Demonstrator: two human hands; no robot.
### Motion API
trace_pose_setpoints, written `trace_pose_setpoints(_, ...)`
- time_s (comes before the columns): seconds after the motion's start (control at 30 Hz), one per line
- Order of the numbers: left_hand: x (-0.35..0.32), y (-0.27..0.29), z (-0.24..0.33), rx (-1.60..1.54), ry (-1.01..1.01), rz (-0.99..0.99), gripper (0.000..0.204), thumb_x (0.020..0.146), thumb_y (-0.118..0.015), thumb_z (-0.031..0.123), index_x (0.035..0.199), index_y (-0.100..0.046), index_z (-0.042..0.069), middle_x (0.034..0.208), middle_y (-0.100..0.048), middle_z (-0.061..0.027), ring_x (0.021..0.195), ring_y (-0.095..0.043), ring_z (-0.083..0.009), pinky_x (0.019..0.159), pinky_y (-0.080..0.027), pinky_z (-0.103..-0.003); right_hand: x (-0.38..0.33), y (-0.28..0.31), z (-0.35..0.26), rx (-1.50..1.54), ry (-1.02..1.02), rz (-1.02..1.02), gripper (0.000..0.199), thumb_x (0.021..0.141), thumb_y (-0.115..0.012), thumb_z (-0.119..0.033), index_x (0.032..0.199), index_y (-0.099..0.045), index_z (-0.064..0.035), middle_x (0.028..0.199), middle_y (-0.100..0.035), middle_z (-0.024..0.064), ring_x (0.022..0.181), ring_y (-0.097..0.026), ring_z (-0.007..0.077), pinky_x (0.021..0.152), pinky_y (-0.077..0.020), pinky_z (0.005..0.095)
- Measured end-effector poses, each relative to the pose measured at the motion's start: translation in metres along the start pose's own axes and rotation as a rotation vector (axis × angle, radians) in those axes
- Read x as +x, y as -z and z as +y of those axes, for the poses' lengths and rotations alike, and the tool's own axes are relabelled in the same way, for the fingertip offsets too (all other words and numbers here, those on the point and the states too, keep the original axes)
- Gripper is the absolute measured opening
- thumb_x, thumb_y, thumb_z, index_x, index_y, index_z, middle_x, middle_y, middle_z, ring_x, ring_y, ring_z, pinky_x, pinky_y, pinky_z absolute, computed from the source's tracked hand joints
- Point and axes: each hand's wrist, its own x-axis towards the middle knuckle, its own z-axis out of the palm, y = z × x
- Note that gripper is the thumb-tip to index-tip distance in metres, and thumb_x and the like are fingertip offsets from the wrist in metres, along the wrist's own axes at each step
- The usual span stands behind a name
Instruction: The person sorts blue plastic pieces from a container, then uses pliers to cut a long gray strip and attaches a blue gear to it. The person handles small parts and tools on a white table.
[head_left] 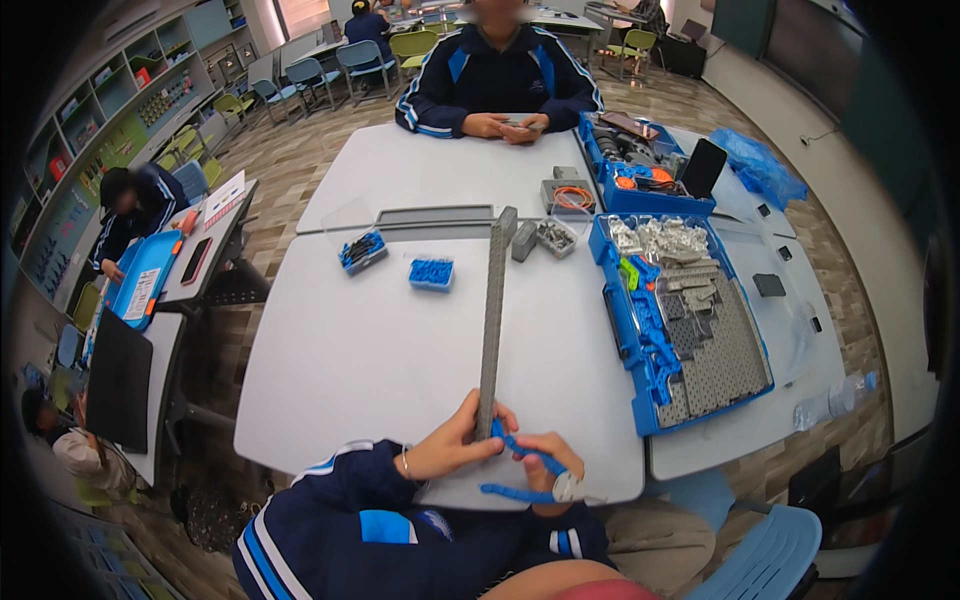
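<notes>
My left hand is closed around the near end of a long grey perforated beam, which points away from me over the white table. In my right hand is a pair of blue-handled pliers, its metal head toward the right and its handles spread. One handle reaches up to the beam's near end, beside my left fingers; whether it touches the beam I cannot tell. A grey block sits at the beam's far end. Ahead stand a small box of blue pieces and a clear box of blue and black pieces.
On the right lies a blue case of grey, white and blue building parts; another blue case stands behind it. A clear box of metal parts and a grey tray sit mid-table. Across from me sits a person.
</notes>
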Motion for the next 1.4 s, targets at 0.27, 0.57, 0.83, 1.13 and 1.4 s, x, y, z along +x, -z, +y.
trace_pose_setpoints(0.27,0.006,-0.001,-0.001,-0.122,0.053,-0.012,0.044,0.098,-0.062,0.007,0.133,-0.036,0.004,0.121,-0.048,-0.0091,0.118,-0.046,-0.0171,0.106,-0.035,-0.034,0.005,-0.003,-0.004,0.078,-0.205,0.013,0.014,0.091,-0.073,-0.005,0.102,-0.067,0.0011,0.102,-0.074,0.022,0.091,-0.075,0.0264,0.08,-0.0591,0.0324)
trace_pose_setpoints(0.57,0.008,0.003,-0.004,-0.159,0.075,-0.039,0.035,0.097,-0.062,0.002,0.117,-0.034,0.009,0.118,-0.046,-0.0125,0.113,-0.046,-0.0185,0.101,-0.037,-0.037,0.004,-0.001,-0.003,0.072,-0.26,0.004,0.009,0.094,-0.07,-0.006,0.099,-0.066,0.0001,0.103,-0.074,0.0229,0.088,-0.075,0.024,0.077,-0.0589,0.0314)
trace_pose_setpoints(0.83,0.009,0.0,-0.01,-0.212,-0.002,0.0,0.037,0.1,-0.056,0.002,0.128,-0.033,0.006,0.118,-0.043,-0.0092,0.113,-0.045,-0.0163,0.102,-0.038,-0.035,0.005,-0.003,-0.003,0.066,-0.254,-0.002,0.009,0.094,-0.069,-0.006,0.098,-0.063,-0.0004,0.107,-0.073,0.0239,0.09,-0.075,0.0238,0.077,-0.059,0.0312)
trace_pose_setpoints(1.13,0.013,-0.005,-0.012,-0.132,-0.044,0.059,0.038,0.098,-0.059,0.001,0.125,-0.032,0.006,0.118,-0.043,-0.0094,0.11,-0.045,-0.0155,0.1,-0.038,-0.033,0.009,-0.005,0.003,0.026,-0.105,0.016,0.013,0.089,-0.072,0.001,0.099,-0.063,0.0001,0.106,-0.073,0.0247,0.094,-0.075,0.0289,0.079,-0.0594,0.032)
trace_pose_setpoints(1.4,0.003,-0.013,0.0,0.079,-0.066,0.086,0.037,0.094,-0.059,-0.004,0.114,-0.031,0.01,0.114,-0.044,-0.0125,0.107,-0.048,-0.0182,0.098,-0.04,-0.035,-0.001,-0.002,0.003,0.07,-0.046,-0.011,0.013,0.09,-0.071,0.001,0.099,-0.062,0.0014,0.109,-0.071,0.0264,0.092,-0.073,0.026,0.077,-0.0583,0.0313)
